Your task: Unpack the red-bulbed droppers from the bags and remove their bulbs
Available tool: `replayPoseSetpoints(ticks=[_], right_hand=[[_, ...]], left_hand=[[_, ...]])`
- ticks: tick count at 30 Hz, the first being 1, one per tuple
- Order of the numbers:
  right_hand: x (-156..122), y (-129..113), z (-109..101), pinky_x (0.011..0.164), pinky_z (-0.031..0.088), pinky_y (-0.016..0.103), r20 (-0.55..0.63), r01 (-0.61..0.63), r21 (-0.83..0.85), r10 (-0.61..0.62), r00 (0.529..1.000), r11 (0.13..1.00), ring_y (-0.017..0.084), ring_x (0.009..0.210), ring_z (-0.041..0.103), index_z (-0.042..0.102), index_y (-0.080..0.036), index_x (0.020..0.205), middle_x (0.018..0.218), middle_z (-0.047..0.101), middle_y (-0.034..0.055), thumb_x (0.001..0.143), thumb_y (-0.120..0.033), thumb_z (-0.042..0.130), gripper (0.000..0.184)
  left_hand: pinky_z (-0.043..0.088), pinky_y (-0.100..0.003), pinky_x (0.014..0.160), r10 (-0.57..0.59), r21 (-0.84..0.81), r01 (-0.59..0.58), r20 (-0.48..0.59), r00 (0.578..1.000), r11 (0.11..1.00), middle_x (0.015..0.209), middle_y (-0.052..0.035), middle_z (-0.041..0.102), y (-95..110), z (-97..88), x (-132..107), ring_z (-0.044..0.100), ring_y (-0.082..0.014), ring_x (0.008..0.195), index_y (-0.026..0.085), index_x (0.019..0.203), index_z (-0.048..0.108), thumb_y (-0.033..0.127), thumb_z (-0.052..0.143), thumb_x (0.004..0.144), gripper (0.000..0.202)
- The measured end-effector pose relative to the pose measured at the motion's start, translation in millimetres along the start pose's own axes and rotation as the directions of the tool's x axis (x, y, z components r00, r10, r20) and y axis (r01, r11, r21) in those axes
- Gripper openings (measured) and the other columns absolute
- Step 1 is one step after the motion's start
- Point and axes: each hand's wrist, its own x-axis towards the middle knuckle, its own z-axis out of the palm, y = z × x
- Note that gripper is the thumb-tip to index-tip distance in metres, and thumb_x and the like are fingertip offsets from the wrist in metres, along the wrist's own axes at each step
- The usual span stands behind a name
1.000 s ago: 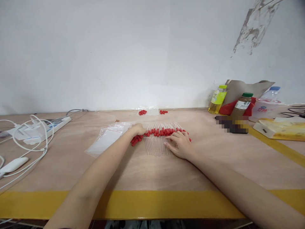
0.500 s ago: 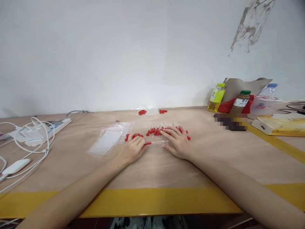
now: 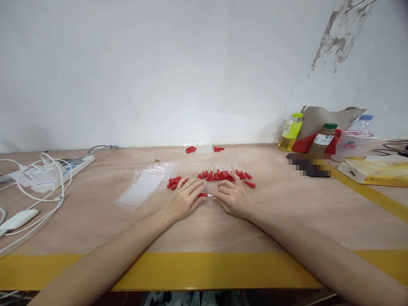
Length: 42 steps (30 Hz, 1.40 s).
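My left hand (image 3: 187,197) is closed on a red rubber dropper bulb (image 3: 202,195), which lies sideways between its fingertips. A thin clear glass tube (image 3: 211,195) meets the bulb's end, pinched in the fingers of my right hand (image 3: 235,197). Several bare glass tubes (image 3: 208,186) lie side by side under and between the hands. Just beyond them is a row of droppers with red bulbs (image 3: 219,175), their pale stems pointing at the wall. A pile of loose red bulbs (image 3: 174,182) sits by my left fingers. One red bulb (image 3: 250,184) lies apart at the row's right end.
Clear zip bags (image 3: 143,187) lie flat on the left. Two bags of red bulbs (image 3: 191,149) rest against the wall. White cables (image 3: 60,187) and a power strip (image 3: 79,168) are far left; bottles (image 3: 290,131) and a yellow pack (image 3: 376,170) stand right.
My right hand has come from the dropper row down and toward my left hand, now pinching a glass tube. The bulb in my left hand has shifted slightly right and nearer, meeting the tube.
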Motion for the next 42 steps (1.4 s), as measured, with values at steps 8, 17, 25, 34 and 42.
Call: replayPoseSetpoints(ticks=[8,17,25,34,42], right_hand=[[-1,-3,-1,0.096,0.019,0.043,-0.002,0.087,0.026,-0.087,0.996,0.996,0.014,0.086,0.053,0.063,-0.024,0.085,0.071,0.064,-0.0009,0.087,-0.02,0.04,0.023],[-16,28,-14,0.088,0.028,0.037,-0.024,-0.192,0.018,0.192,0.981,0.981,0.015,0.08,0.054,0.065,-0.024,0.082,0.074,0.066,0.0005,0.087,-0.026,0.042,0.024],[-15,30,-12,0.083,0.026,0.032,0.041,-0.323,-0.059,0.326,0.944,0.944,0.013,0.069,0.057,0.068,-0.024,0.084,0.075,0.069,0.0018,0.085,-0.03,0.044,0.025],[-17,30,-10,0.079,0.027,0.033,0.095,-0.369,-0.136,0.383,0.919,0.919,0.015,0.07,0.059,0.064,-0.021,0.082,0.073,0.068,0.0015,0.08,-0.022,0.043,0.021],[-11,11,-17,0.09,0.024,0.038,0.172,-0.275,-0.084,0.286,0.943,0.958,0.017,0.079,0.056,0.065,-0.022,0.079,0.079,0.067,0.0015,0.08,-0.027,0.046,0.019]], left_hand=[[0.018,-0.045,0.105,0.068,-0.079,-0.06,0.102,0.992,0.995,0.125,-0.0032,0.052,4,-3.9,2,0.037,-0.0202,0.124,0.02,0.086,0.063,0.028,0.043,0.089,0.021],[0.03,-0.045,0.098,-0.108,-0.081,0.107,-0.014,0.994,0.991,0.11,-0.0042,0.06,-30,-19.7,-27,0.048,-0.0206,0.11,0.023,0.09,0.063,0.021,0.044,0.087,0.019],[0.045,-0.033,0.077,-0.549,-0.199,0.516,-0.186,0.815,0.833,0.085,-0.006,0.048,-50,-23.9,-24,0.051,-0.0184,0.086,0.019,0.108,0.058,0.024,0.04,0.085,0.03],[0.045,-0.025,0.06,-0.819,-0.421,0.733,-0.045,0.572,0.534,0.088,-0.0033,0.057,-80,-19.1,-35,0.055,-0.0141,0.071,0.018,0.096,0.052,0.04,0.051,0.075,0.031],[0.044,-0.026,0.062,-0.856,-0.238,0.834,0.022,0.517,0.498,0.079,-0.0015,0.062,-97,-1.5,-33,0.057,-0.0155,0.068,0.019,0.08,0.052,0.045,0.053,0.07,0.027]])
